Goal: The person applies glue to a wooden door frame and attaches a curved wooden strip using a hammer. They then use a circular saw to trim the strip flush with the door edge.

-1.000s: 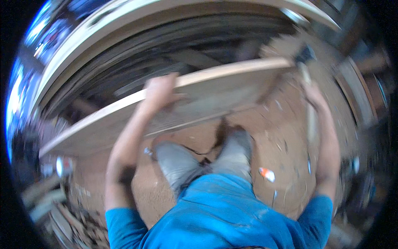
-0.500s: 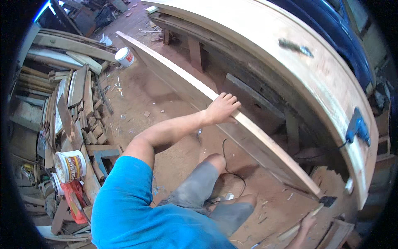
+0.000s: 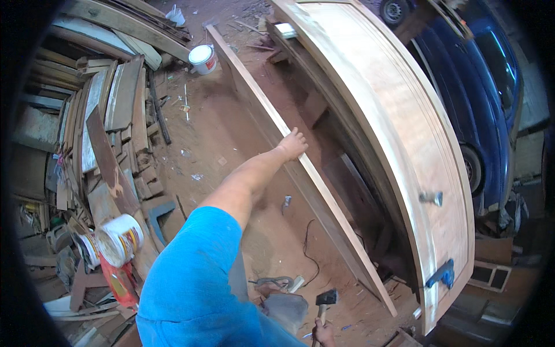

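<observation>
The wooden board (image 3: pixel 338 217) stands on edge between the person and the worktop (image 3: pixel 312 72), its long axis running from far left to near right. The left hand (image 3: pixel 293 144), the nearer one, grips its upper edge; the right hand (image 3: pixel 324 333) holds a black-headed hammer (image 3: pixel 327 297) by the handle, apart from the board's near end.

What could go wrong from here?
1. Panel tipping: the left hand alone grips the upright wooden panel, while the right hand holds a hammer; it might topple if that grip slips.
2. Tripping: a black cord lies loose on the floor beside the panel.
3. Tool drop: the blue pistol-grip power tool lies near the wooden door's end; a bump could knock it off.
</observation>
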`<state>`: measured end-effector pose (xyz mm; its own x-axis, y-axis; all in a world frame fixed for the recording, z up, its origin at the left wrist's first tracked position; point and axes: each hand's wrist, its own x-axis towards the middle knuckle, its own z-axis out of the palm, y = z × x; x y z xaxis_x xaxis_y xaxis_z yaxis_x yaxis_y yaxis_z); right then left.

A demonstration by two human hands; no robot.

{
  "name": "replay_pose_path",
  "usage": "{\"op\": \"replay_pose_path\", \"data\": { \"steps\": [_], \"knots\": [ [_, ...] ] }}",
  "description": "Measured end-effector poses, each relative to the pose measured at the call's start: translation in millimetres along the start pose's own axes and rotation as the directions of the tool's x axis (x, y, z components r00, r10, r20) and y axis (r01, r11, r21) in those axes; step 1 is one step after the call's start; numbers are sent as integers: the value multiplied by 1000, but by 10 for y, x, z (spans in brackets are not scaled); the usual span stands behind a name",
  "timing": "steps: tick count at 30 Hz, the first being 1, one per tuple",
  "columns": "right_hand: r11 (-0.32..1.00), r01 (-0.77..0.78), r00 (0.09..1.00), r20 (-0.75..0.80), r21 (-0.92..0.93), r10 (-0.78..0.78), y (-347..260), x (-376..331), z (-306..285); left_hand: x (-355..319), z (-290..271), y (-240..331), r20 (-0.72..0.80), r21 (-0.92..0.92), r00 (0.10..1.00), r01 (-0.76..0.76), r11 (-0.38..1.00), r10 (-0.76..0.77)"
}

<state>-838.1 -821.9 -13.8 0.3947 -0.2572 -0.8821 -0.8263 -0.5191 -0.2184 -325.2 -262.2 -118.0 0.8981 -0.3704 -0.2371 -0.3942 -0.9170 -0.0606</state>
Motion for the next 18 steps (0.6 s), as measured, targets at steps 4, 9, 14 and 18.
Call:
{"op": "replay_pose_path", "data": {
  "steps": [4,9,14,18],
  "knots": [
    [987,-13,998,55,-158,22,-1955,-596,708,38,90,-1165,-25,15,998,-63,998,63],
    [934,191,981,41,-301,-187,-3036,-41,1387,83,370,-2717,-69,13,996,-54,998,54],
    [955,255,967,59,-150,-249,-5320,-484,2030,171,423,-3874,-57,-105,996,-78,991,72],
    [924,254,966,30,-286,-256,-6109,-359,2431,100,358,-4836,-61,-112,997,-61,992,54]
  ]
}}
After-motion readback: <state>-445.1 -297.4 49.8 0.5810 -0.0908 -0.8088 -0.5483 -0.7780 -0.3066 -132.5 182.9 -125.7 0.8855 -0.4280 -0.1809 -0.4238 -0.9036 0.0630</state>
